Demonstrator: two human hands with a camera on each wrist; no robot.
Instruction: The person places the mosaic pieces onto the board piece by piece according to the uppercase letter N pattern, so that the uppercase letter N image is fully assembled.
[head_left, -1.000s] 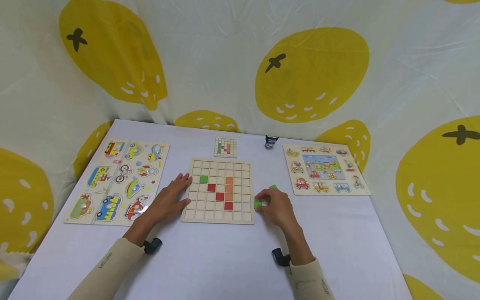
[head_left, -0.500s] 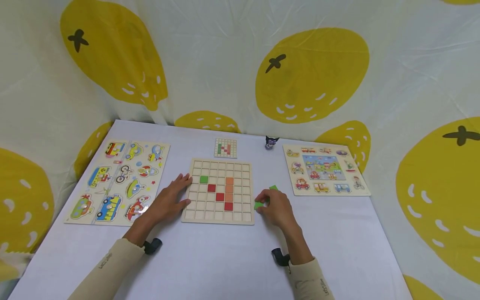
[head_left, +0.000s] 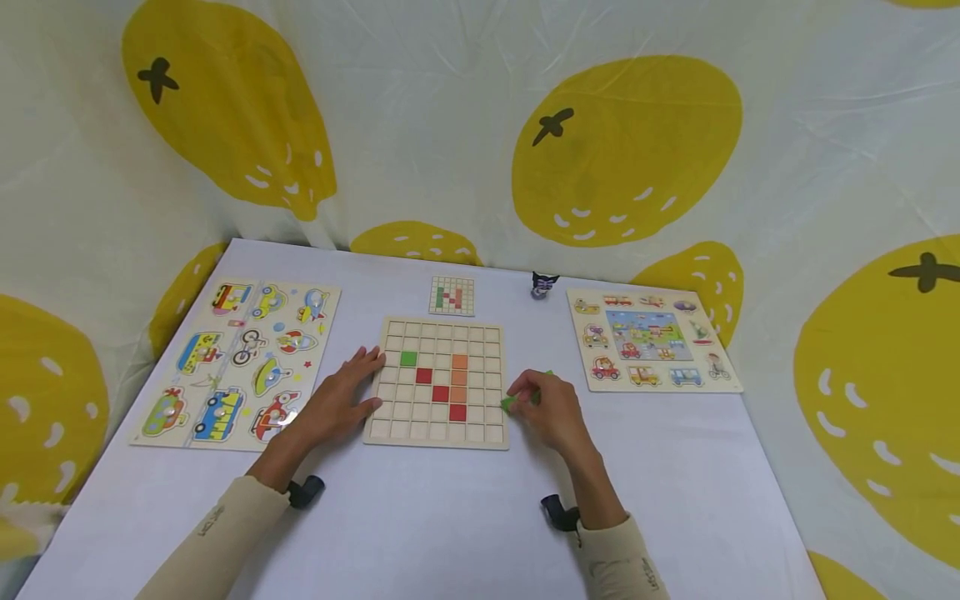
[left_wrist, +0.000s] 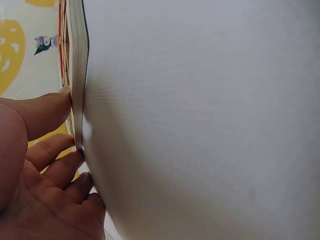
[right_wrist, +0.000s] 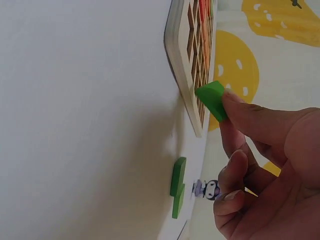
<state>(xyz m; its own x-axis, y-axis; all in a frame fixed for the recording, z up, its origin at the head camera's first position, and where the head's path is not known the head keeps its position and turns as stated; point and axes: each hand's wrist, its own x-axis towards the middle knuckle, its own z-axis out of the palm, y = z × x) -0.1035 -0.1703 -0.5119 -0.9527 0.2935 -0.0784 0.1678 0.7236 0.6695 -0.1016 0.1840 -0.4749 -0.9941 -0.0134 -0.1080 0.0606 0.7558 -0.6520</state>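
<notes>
A wooden grid board (head_left: pixel 435 438) lies mid-table, with one green tile (head_left: pixel 408 358), several red and orange tiles (head_left: pixel 459 377) in its cells. My left hand (head_left: pixel 337 402) rests at the board's left edge, fingers extended; in the left wrist view its thumb and fingertips touch the edge. At the board's right side my right hand (head_left: pixel 551 410) pinches a green square tile (right_wrist: pixel 212 99) between thumb and fingers, raised off the table and tilted. Two more green tiles (right_wrist: pixel 177 182) lie on the table beneath that hand, mostly covered by it in the head view.
Behind the board lies a small pattern card (head_left: pixel 452 296) with a coloured grid. A vehicle puzzle board (head_left: pixel 243 367) is on the left, another picture puzzle (head_left: pixel 652 340) on the right. A small dark figurine (head_left: pixel 543 285) stands near the back edge.
The right hand has lifted the green tile from the table and tilted it, bringing it slightly left to the board's right edge. The left hand stays in place.
</notes>
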